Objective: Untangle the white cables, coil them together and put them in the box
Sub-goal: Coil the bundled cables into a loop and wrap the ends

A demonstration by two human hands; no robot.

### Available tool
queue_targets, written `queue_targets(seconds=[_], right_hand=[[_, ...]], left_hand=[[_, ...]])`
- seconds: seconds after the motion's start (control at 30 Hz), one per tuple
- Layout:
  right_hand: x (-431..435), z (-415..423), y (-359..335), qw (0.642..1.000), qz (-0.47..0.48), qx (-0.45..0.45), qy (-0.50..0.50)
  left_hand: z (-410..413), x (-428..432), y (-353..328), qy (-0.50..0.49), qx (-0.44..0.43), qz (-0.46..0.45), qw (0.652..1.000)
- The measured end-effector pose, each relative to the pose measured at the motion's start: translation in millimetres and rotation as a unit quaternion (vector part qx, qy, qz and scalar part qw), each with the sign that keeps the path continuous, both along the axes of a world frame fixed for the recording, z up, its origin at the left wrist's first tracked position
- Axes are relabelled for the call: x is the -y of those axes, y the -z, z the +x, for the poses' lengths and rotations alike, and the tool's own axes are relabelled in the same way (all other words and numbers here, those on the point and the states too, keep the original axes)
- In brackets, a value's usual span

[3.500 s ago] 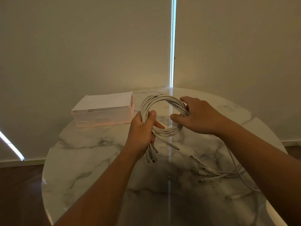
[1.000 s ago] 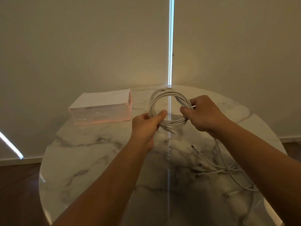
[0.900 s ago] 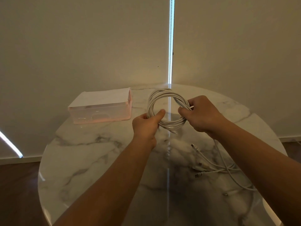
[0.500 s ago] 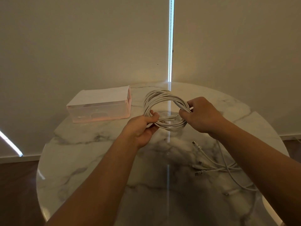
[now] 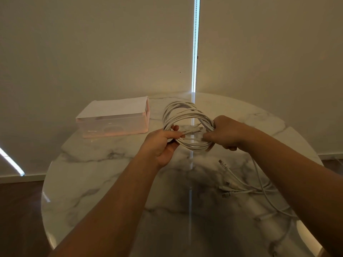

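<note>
Both hands have hold of one and the same item; I log what the head view gives me.

1. Left hand (image 5: 163,143): palm turned up, fingers and thumb curled round the near-left arc of the coil of white cables (image 5: 183,115), the thumb lying over the strands.
2. Right hand (image 5: 228,134): closed like a fist round the right arc of the same coil, with its back toward the camera.
3. Coil: several loops bunched into a ring and held in the air above the far middle of the table (image 5: 92,182). It is tilted, far rim higher than near rim. I note a few plug ends (image 5: 194,129) crossing the open middle of the ring between the two hands.
4. Loose cable tails (image 5: 241,188): white, lying on the tabletop at the right beside the right forearm, fanned out with their connectors pointing left. I cannot tell which of them run up into the coil.
5. Box (image 5: 113,121): translucent pink walls and a white top. It stands on the far left part of the table, left of the coil and apart from it.
6. Table: round, white marble with grey veining, and a bright streak reflected down its middle.
7. Backdrop: pale blinds (image 5: 92,52) with a narrow strip of daylight (image 5: 194,52) between them. I see dark floor (image 5: 18,210) at lower left.
</note>
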State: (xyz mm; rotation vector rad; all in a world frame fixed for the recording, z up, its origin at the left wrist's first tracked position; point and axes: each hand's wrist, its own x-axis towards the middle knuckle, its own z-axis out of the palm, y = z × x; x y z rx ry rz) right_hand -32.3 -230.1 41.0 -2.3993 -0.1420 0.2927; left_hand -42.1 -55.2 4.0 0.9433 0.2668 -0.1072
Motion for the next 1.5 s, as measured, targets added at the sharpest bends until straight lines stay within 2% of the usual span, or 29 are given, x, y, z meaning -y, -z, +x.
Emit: queue_targets(seconds=[0.3, 0.47, 0.77, 0.93, 1.23, 1.4, 1.5], right_hand=[[1.0, 5.7, 1.6, 0.993, 0.115, -0.021, 0.032], [2.8, 8.7, 4.5, 0.979, 0.196, -0.019, 0.046], [8.7, 3.1, 2.5, 0.946, 0.311, -0.093, -0.01], [6.5, 2.9, 0.4, 0.96, 0.273, -0.066, 0.007], [3.6, 7.4, 0.8, 0.962, 0.264, -0.053, 0.048], [-1.0, 12.1, 0.9, 0.982, 0.174, 0.012, 0.068], [-3.2, 15.2, 0.7, 0.988, 0.14, 0.018, 0.059]], left_hand=[[-0.9, 0.9, -0.3, -0.03, 0.004, 0.016, 0.999], [2.0, 1.3, 4.9, -0.046, -0.002, 0.061, 0.997], [4.6, 2.3, 13.0, -0.009, -0.028, 0.056, 0.998], [4.0, 3.1, 12.1, 0.001, -0.026, 0.046, 0.999], [6.1, 1.7, 14.7, 0.008, -0.019, 0.032, 0.999], [8.7, 0.9, 17.8, 0.023, -0.015, -0.006, 1.0], [12.4, -0.8, 20.3, 0.027, -0.018, -0.009, 0.999]])
